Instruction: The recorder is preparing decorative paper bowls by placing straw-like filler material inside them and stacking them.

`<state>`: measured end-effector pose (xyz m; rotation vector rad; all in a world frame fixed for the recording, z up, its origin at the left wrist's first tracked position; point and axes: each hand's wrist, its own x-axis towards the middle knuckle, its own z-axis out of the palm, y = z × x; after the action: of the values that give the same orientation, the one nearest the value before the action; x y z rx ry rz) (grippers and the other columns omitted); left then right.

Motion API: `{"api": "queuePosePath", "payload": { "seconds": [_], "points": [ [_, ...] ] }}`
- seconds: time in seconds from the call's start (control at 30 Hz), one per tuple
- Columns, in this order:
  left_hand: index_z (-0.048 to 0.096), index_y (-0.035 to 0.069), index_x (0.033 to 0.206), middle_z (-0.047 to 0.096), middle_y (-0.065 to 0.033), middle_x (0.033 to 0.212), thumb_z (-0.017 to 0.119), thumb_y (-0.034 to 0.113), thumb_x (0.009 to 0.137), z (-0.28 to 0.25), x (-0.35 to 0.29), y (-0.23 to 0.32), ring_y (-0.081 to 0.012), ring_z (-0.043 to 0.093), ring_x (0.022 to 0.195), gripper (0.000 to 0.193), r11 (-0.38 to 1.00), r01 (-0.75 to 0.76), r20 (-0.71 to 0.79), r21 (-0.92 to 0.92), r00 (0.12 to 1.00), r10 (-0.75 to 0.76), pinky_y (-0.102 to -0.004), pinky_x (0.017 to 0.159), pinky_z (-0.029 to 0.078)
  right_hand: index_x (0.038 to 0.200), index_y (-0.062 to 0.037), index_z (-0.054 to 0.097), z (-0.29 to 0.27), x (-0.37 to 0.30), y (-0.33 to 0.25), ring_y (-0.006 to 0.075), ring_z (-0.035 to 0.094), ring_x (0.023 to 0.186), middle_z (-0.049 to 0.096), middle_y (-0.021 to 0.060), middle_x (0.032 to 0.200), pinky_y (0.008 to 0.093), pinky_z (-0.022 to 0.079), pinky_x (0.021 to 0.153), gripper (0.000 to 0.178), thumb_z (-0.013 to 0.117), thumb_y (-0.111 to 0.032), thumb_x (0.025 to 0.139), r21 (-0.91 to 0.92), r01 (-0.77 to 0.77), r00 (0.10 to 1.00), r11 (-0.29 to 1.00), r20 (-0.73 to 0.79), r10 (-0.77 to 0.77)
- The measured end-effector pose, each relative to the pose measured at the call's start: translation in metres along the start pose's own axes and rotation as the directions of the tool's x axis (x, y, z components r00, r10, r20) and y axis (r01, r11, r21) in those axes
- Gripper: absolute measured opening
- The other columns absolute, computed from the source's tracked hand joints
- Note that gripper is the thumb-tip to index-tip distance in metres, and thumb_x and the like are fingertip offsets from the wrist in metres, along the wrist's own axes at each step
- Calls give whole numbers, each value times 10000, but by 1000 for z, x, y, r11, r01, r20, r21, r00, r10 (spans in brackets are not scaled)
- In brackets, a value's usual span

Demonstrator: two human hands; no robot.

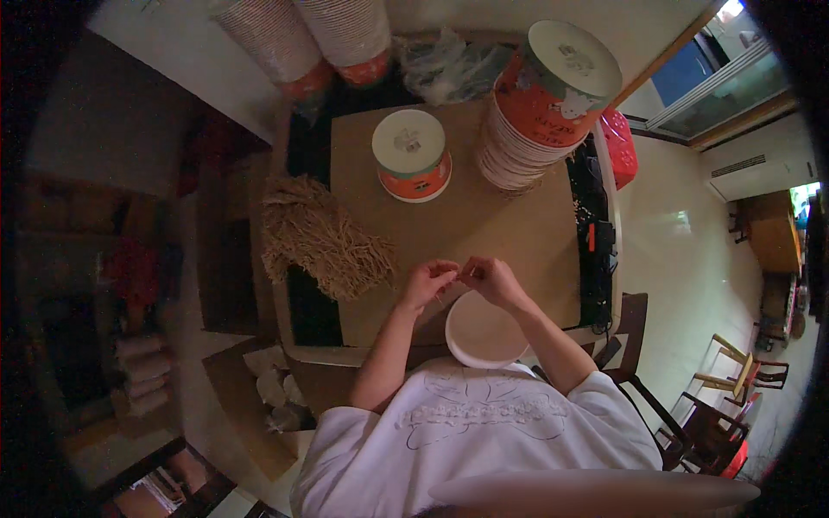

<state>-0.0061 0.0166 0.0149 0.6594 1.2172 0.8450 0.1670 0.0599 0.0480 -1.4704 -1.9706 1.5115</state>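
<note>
My left hand and my right hand meet over the near part of the brown board, fingertips pinched together. Whatever lies between the fingers is too small to make out. Just below my right hand, a white paper bucket rests against my body with its open mouth up. To the left of my hands lies a heap of tan twisted cords. Farther off, an orange and white paper bucket stands upside down on the board.
A tall stack of upturned orange paper buckets rises at the far right. Wrapped stacks of buckets stand at the far left, beside crumpled clear plastic. A black power strip with cables runs along the table's right edge.
</note>
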Motion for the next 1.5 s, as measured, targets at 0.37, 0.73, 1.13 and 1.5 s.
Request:
{"api": "queuePosePath", "payload": {
  "seconds": [0.37, 0.73, 1.13, 1.5],
  "points": [
    [584, 70, 877, 590, 3, 774, 594, 75, 772, 5, 3, -11, -70, 521, 635, 106, 964, -213, -7, 160, 976, 217, -225, 504, 421, 720, -18, 594, 1, -3, -10, 132, 536, 557, 571, 85, 617, 274, 437, 529, 55, 603, -72, 713, -67, 36, 998, 997, -52, -39],
    [610, 34, 903, 618, -17, 808, 555, 36, 785, 7, -9, 20, -72, 553, 682, 130, 995, -50, 36, 82, 998, 47, -218, 607, 455, 754, -21, 610, 0, -3, 0, 152, 548, 572, 580, 107, 636, 287, 445, 551, 85, 594, -101, 732, -98, 40, 997, 994, -67, -47],
    [602, 71, 906, 604, 10, 784, 572, 102, 805, 3, -7, 8, -67, 530, 648, 110, 984, -56, 12, 171, 998, 55, -219, 551, 442, 793, -59, 605, -1, -4, -1, 330, 578, 675, 600, 154, 741, 376, 447, 576, 127, 590, -176, 744, -41, 50, 998, 998, -47, -52],
    [621, 39, 811, 606, -29, 733, 634, 17, 727, 10, -6, 0, -91, 557, 634, 88, 903, -310, -121, 297, 926, 358, -227, 581, 455, 801, -67, 629, -4, -6, -7, 313, 587, 681, 602, 148, 753, 369, 453, 583, 111, 567, -141, 744, -58, 35, 998, 998, -57, -38]
  ]
}}
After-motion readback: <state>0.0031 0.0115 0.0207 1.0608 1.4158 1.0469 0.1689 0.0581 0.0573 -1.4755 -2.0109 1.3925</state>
